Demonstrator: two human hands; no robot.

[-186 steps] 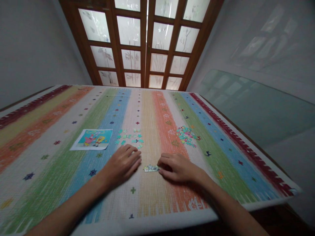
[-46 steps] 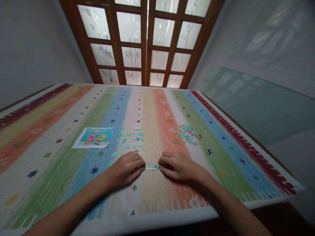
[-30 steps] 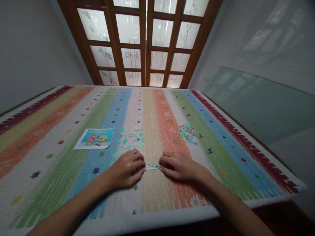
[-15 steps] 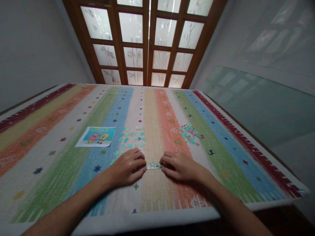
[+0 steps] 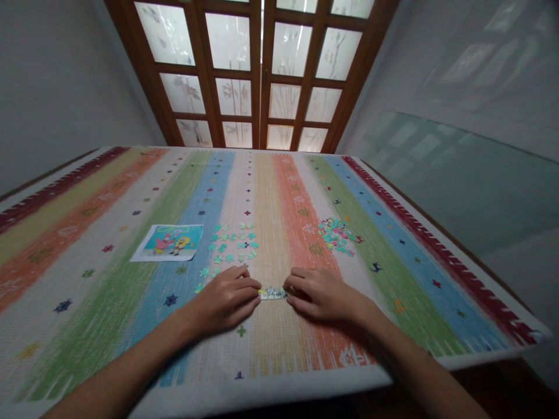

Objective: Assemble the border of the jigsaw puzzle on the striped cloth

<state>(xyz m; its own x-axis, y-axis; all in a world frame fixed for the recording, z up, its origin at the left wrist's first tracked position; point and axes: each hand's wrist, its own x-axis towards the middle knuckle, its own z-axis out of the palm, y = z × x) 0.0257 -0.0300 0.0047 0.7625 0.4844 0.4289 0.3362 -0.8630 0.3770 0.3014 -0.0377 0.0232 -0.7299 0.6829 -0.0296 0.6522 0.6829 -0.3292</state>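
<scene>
My left hand (image 5: 229, 298) has come in to the left end of the puzzle strip (image 5: 273, 293), opposite my right hand (image 5: 322, 294). Fingers on both curl nearly closed; whether they pinch, I can't tell. I'm probably aligning it, which next calls for light, even pressure. It lies on the tablecloth (image 5: 271, 343), long axis left-right, straight edge toward me.

The bare left hand (image 5: 231, 295) and bare right hand (image 5: 322, 294) block both ends of the flat, multicoloured strip of jigsaw pieces (image 5: 273, 293). Its middle lies open from above and along the tablecloth's pale yellow stripe (image 5: 267, 215), which passes between scattered turquoise jigsaw pieces (image 5: 229, 257) and a mixed-colour jigsaw heap (image 5: 335, 235).
</scene>
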